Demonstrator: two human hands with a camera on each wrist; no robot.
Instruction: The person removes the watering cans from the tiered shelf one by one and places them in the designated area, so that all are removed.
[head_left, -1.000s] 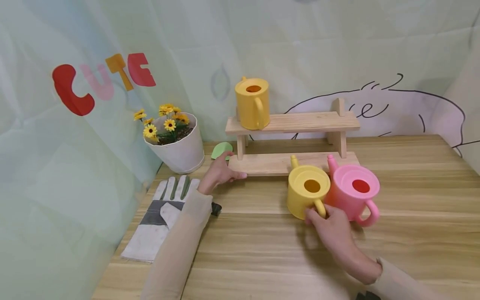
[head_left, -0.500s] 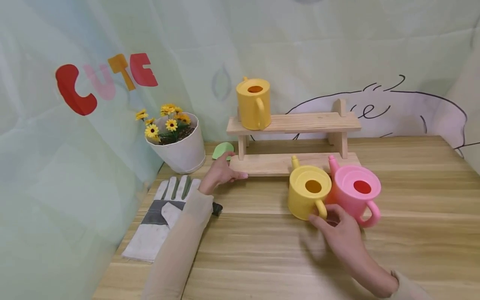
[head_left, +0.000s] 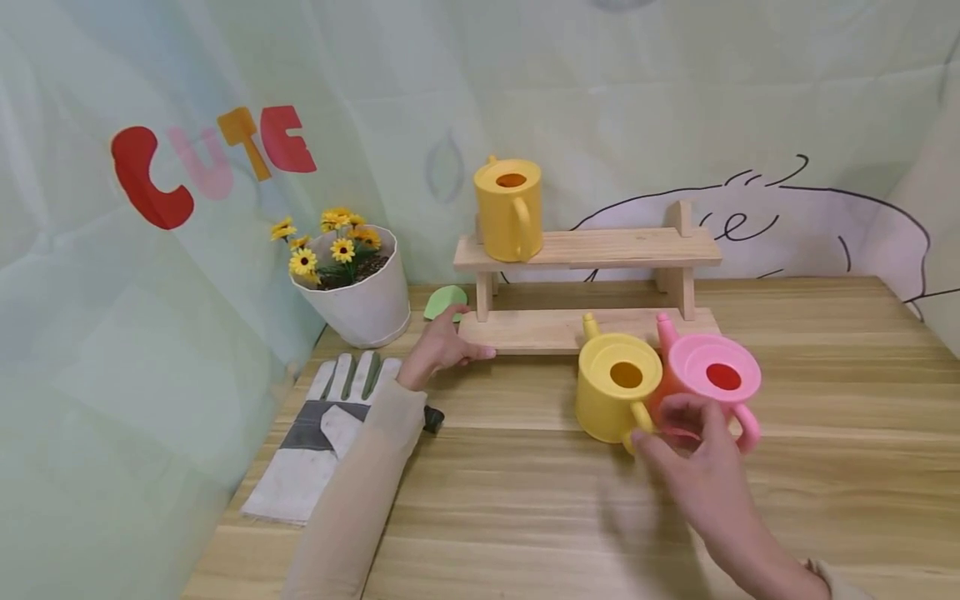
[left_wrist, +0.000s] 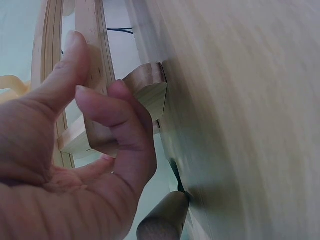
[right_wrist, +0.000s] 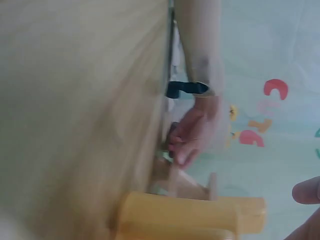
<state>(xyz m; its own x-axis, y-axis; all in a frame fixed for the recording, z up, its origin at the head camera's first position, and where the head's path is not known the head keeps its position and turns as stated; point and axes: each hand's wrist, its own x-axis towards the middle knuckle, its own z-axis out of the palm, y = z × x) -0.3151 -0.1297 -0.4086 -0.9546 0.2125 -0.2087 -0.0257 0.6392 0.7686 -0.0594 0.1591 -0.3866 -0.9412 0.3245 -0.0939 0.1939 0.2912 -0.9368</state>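
My left hand [head_left: 444,346] holds the left end of a two-tier wooden shelf [head_left: 622,246], thumb along the lower board's front edge. In the left wrist view, curled fingers [left_wrist: 132,135] lie around that board's end. A yellow watering can [head_left: 603,404] and a pink watering can [head_left: 705,367] stand side by side in front of the shelf, spouts facing it. My right hand [head_left: 708,479] hovers by the yellow can's handle with thumb and fingers spread, partly covering the pink can. The right wrist view shows the yellow can's wall [right_wrist: 175,212], with fingers apart from it.
On the upper tier, at its left end, stands an orange-yellow watering can [head_left: 497,217]. Left of the shelf are a white pot [head_left: 360,308] of yellow flowers and a green leaf-shaped piece [head_left: 444,300]. A work glove [head_left: 296,471] lies beside my left forearm. A curtain hangs behind.
My right hand has loosened from the yellow can's handle and shifted right, its fingers now in front of the pink can. The left hand, the cans and the shelf stay put.
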